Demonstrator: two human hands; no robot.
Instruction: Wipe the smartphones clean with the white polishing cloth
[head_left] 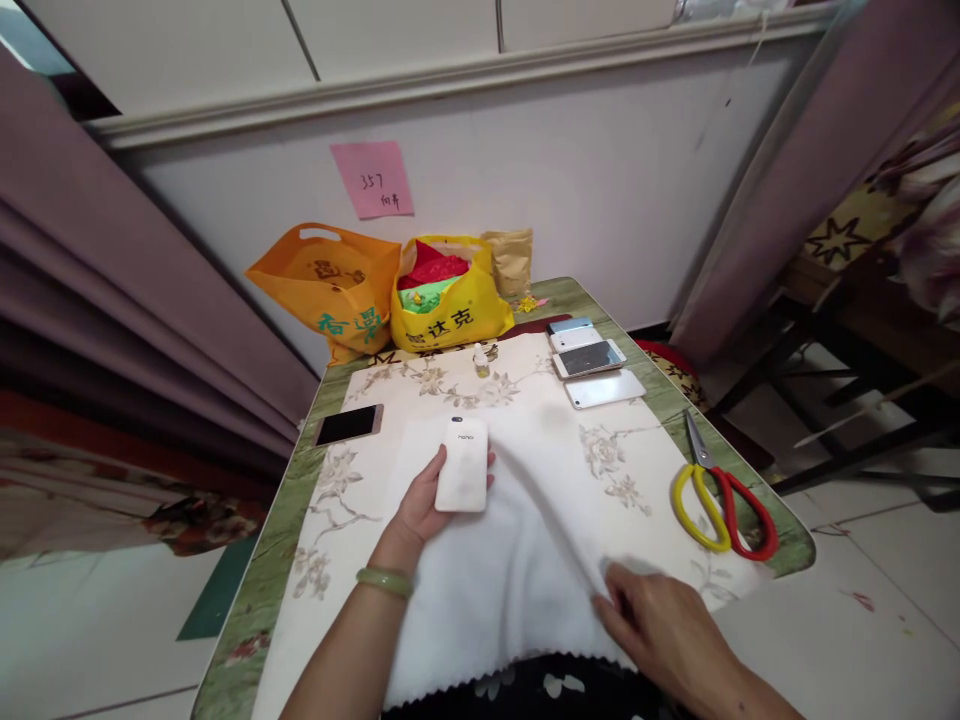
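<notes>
A white phone, its back facing up, rests in my left hand, with the thumb on one side and fingertips showing on the other. My left wrist carries a green bangle. A white cloth with a zigzag edge is spread under the phone and over the table's front edge. My right hand pinches the cloth's right side between thumb and fingers, raising a fold that runs up toward the phone.
Scissors with yellow and red handles lie at the right. Several phones sit at the back right, another phone at the left. A small bottle stands before an orange bag and a yellow bag.
</notes>
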